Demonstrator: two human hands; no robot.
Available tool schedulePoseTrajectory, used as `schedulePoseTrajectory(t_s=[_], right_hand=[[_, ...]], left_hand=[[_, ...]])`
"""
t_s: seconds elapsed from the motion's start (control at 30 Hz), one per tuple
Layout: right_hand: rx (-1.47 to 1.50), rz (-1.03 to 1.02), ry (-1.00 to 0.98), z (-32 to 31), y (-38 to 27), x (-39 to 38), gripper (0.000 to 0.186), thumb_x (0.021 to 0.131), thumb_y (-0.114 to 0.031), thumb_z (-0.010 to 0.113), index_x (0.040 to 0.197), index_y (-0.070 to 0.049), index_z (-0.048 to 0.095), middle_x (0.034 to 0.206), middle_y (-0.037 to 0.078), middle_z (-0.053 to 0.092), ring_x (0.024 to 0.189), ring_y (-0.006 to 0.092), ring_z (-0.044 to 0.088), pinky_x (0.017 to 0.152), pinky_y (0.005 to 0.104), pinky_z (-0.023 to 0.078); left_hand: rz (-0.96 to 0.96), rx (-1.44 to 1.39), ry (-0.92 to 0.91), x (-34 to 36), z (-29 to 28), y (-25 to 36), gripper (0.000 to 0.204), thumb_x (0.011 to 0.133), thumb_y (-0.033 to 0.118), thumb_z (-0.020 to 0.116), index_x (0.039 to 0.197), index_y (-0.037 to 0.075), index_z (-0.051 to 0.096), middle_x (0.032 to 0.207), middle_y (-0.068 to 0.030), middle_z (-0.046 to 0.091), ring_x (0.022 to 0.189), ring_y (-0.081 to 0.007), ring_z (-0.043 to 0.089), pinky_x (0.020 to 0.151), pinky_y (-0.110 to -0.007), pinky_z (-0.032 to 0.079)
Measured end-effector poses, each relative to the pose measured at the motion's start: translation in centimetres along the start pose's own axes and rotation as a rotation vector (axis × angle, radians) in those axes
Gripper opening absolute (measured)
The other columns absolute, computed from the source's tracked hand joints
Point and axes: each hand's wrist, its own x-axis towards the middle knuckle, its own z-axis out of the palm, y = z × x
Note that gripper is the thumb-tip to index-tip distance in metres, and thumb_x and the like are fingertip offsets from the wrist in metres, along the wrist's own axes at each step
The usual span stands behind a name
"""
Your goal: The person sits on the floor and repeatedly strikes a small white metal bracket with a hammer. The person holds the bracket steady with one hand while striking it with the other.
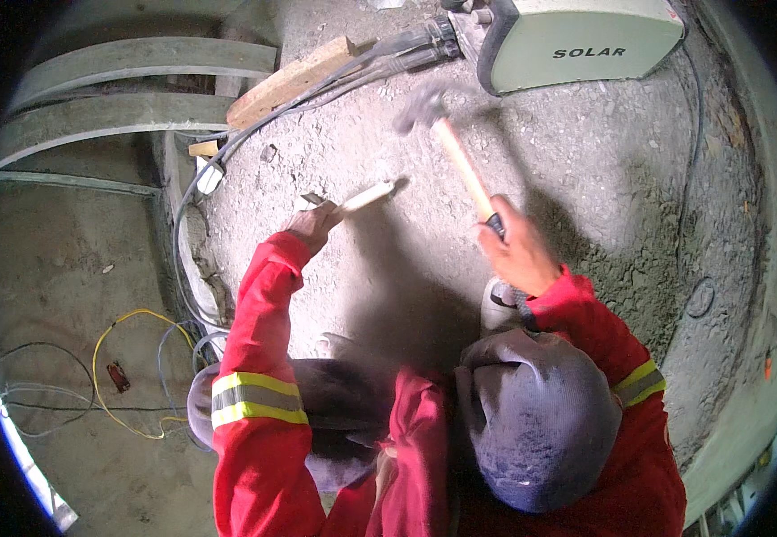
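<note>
My right hand (520,249) is wrapped round the dark grip of a hammer (462,163). Its light wooden handle slants up to the left, and the dark metal head is smeared by motion above the rough ground. To the left, my left hand (315,224) closes on a pale, straight rod (366,197) with a dark end toward the right. A short dark piece pokes out above the fingers; I cannot make out whether it belongs to the rod. Hammer head and rod are apart.
A pale machine (585,45) with thick cables (406,49) stands at the far right. A wooden block (290,82) lies by curved concrete ribs (138,112). Loose yellow cable (98,358) coils on the lower floor at left. Rubble (626,268) lies along the right wall.
</note>
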Motion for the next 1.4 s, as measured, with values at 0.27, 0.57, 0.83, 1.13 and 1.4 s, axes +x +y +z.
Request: schedulePoseTrajectory(t_s=[0.27,0.57,0.83,1.13,1.4], right_hand=[[0.218,-0.198,0.315,0.4,-0.2,-1.3,0.018,0.085,-0.008,0.056,0.093,0.0,0.041,0.066,0.018,0.058,0.061,0.0348,0.063,0.05,0.0365,0.045],[-0.08,-0.153,-0.059,1.0,1.1,-1.2,0.023,0.083,-0.013,0.058,0.092,-0.003,0.04,0.06,0.021,0.055,0.061,0.0447,0.057,0.052,0.0482,0.042],[0.103,-0.188,0.212,2.9,2.2,-2.4,0.024,0.085,-0.013,0.057,0.096,-0.002,0.039,0.062,0.022,0.055,0.059,0.0434,0.058,0.047,0.0447,0.042],[-0.051,-0.071,-0.064,0.8,2.2,-2.3,0.022,0.082,-0.013,0.058,0.094,-0.002,0.043,0.063,0.022,0.057,0.065,0.0427,0.059,0.055,0.0455,0.044],[0.097,-0.235,0.293,0.4,0.3,-3.3,0.024,0.084,-0.011,0.059,0.097,0.0,0.042,0.062,0.021,0.056,0.065,0.0401,0.062,0.05,0.0373,0.046]], left_hand=[[0.007,0.115,-0.051,1.1,0.1,3.0,0.026,0.093,0.039,0.044,0.104,0.017,0.054,0.078,-0.0169,0.063,0.071,-0.0394,0.061,0.059,-0.05,0.045],[0.019,0.123,-0.032,0.7,1.1,2.0,0.023,0.093,0.037,0.044,0.106,0.019,0.051,0.078,-0.0175,0.063,0.071,-0.0405,0.061,0.059,-0.052,0.046],[0.022,0.168,-0.027,0.6,-0.4,3.8,0.025,0.092,0.037,0.045,0.107,0.019,0.051,0.079,-0.0169,0.064,0.072,-0.0392,0.062,0.061,-0.05,0.046],[0.059,0.133,-0.013,0.5,-0.8,1.5,0.025,0.093,0.036,0.044,0.106,0.016,0.051,0.083,-0.0155,0.064,0.075,-0.0387,0.062,0.061,-0.05,0.046],[0.017,0.143,-0.011,1.7,0.1,5.2,0.025,0.093,0.039,0.043,0.106,0.02,0.053,0.075,-0.0139,0.065,0.067,-0.0371,0.062,0.06,-0.05,0.045]])
